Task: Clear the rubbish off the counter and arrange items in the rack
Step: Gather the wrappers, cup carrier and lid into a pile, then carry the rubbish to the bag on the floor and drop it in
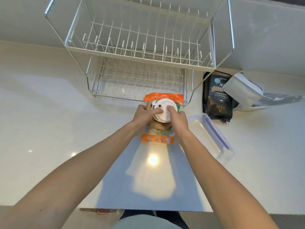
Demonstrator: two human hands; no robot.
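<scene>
A paper cup with a white lid [162, 107] stands on a clear packet with orange bands [163, 97], just in front of the two-tier wire dish rack [137, 52]. My left hand [145, 115] grips the cup's left side, thumb lying on the lid. My right hand [177, 119] grips the right side, with fingers on the lid's top. The cup's body is mostly hidden under my hands. Both rack tiers hold nothing.
A clear plastic container with a purple strip [212, 138] lies right of my hands. Behind it lie a black coffee bag [217, 98] and a silver foil pouch [242, 90]. The white counter [49, 113] stretches left; its front edge runs below my arms.
</scene>
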